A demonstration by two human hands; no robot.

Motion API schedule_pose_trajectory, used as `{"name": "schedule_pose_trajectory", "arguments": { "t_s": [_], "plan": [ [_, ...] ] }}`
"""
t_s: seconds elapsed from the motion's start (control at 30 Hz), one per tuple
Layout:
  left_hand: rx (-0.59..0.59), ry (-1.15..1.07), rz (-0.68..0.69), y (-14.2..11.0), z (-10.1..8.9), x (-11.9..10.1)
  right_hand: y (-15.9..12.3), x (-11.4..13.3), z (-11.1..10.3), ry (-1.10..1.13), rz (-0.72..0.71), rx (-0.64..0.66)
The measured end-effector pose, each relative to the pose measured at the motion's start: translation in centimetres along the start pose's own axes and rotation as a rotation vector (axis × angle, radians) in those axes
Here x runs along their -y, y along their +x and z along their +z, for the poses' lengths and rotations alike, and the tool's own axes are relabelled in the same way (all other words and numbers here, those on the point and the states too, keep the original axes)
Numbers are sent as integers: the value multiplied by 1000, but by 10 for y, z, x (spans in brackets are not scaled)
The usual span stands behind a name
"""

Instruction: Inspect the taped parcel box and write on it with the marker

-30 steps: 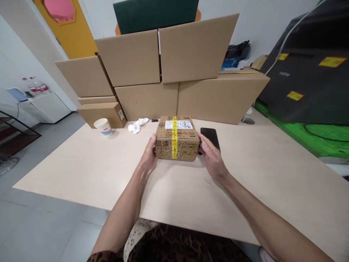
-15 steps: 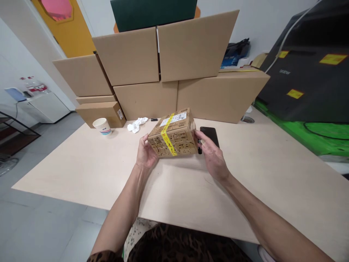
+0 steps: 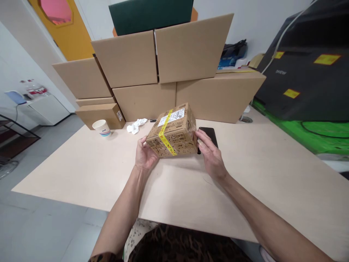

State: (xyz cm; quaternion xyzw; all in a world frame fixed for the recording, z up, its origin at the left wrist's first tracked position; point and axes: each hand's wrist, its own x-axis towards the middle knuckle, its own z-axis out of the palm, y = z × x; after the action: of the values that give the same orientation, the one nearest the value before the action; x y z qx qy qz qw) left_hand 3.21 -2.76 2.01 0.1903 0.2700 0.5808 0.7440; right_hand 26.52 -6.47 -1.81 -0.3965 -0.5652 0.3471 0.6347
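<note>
the small box [image 3: 172,131] was held tilted just above the table [image 3: 81,167], gripped between both hands. the left hand [image 3: 144,155] was closed under its lower left corner; the right hand [image 3: 211,156] was pressed against its right end. the phone [image 3: 208,135] lay just behind.

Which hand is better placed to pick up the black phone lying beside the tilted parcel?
Probably the right hand: it grips the parcel on the side nearest the phone. The left hand is on the far side.
</note>
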Motion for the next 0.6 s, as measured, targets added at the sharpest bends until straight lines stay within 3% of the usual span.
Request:
{"name": "schedule_pose_trajectory", "arguments": {
  "t_s": [0.1,0.23,0.33,0.6],
  "plan": [
    [24,111,173,2,-4,2,2,-1,2,92,134,9],
    [204,370,302,2,-7,2,3,6,7,300,284,54],
    [274,484,334,2,-9,3,3,12,9,345,304,64],
    [268,592,474,5,-17,8,4,16,10,444,318,52]
  ]
}}
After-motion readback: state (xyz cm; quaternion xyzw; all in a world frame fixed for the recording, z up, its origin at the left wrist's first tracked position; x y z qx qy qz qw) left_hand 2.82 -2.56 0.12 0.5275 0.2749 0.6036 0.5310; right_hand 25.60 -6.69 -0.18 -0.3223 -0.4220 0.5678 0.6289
